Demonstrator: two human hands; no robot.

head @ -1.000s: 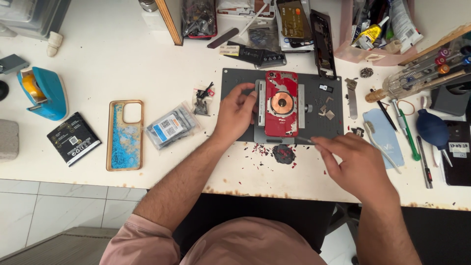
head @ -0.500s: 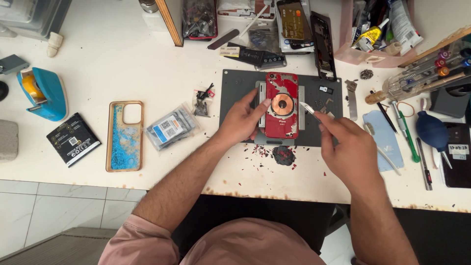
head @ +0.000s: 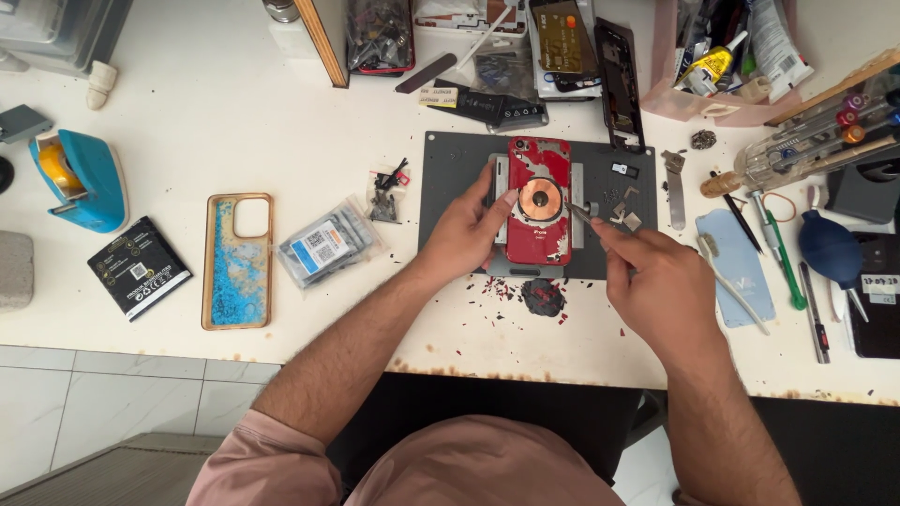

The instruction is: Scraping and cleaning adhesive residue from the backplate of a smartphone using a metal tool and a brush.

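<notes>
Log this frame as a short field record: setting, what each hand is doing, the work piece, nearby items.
setting: white workbench with grey mat
left hand: steadies the red phone back, fingertips on its left edge
right hand: holds a thin metal tool at the phone's right edge
work piece: cracked, copper coil ring exposed
nearby: blue phone case, blue tape dispenser

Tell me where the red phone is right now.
In the head view the red phone lies face down on the grey mat, centre of the bench, the left hand on its left edge and the right hand just right of it.
</notes>
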